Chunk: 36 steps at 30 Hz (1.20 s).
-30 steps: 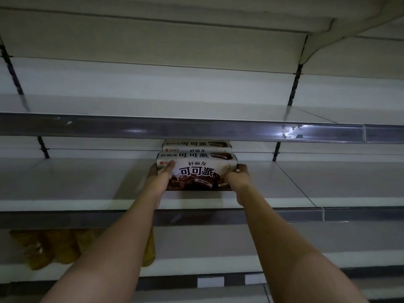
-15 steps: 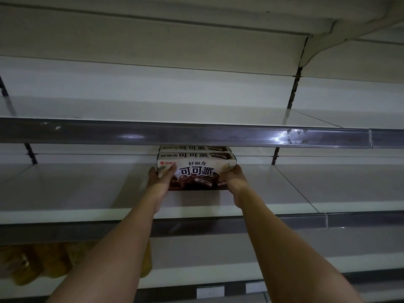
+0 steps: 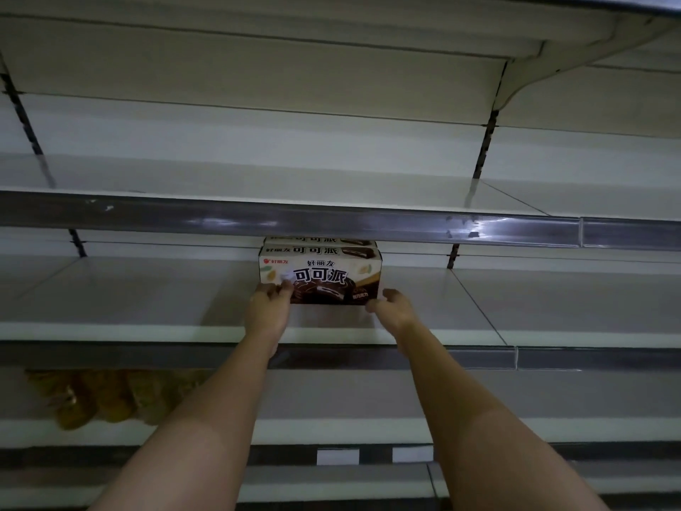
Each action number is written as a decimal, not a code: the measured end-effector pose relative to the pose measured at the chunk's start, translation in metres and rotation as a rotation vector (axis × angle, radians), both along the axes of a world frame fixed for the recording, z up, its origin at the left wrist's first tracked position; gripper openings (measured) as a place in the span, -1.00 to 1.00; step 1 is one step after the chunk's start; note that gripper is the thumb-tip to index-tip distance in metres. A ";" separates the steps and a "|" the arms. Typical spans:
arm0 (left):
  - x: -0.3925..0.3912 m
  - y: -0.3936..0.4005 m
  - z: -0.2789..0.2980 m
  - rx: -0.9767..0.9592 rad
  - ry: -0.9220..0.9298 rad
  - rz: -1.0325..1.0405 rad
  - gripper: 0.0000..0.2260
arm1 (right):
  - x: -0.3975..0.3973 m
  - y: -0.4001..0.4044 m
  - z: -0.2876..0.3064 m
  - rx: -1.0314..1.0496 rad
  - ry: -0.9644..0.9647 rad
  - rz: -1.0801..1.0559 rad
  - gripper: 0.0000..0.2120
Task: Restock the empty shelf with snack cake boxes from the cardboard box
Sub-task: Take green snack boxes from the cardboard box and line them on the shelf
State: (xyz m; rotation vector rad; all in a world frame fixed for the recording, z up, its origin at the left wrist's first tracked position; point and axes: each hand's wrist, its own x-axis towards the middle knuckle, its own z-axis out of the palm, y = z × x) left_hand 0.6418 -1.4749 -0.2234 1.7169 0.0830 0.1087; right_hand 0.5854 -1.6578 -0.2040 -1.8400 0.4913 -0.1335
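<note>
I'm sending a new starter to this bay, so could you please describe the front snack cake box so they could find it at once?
Find the middle shelf, under the grey price rail. One row of snack cake boxes runs back from its centre. The front snack cake box is the only one showing its whole face, with large dark characters above a cut chocolate cake, and the left hand touches its lower left corner.

Dim light falls on pale metal shelving (image 3: pixel 147 300) with grey edge strips (image 3: pixel 331 219); yellow bags (image 3: pixel 95 396) sit at eight o'clock.
</note>
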 end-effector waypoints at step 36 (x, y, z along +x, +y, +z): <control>-0.270 -0.151 -0.064 0.239 0.295 -0.808 -0.75 | -0.367 -0.068 -0.054 0.036 0.186 -0.584 -0.54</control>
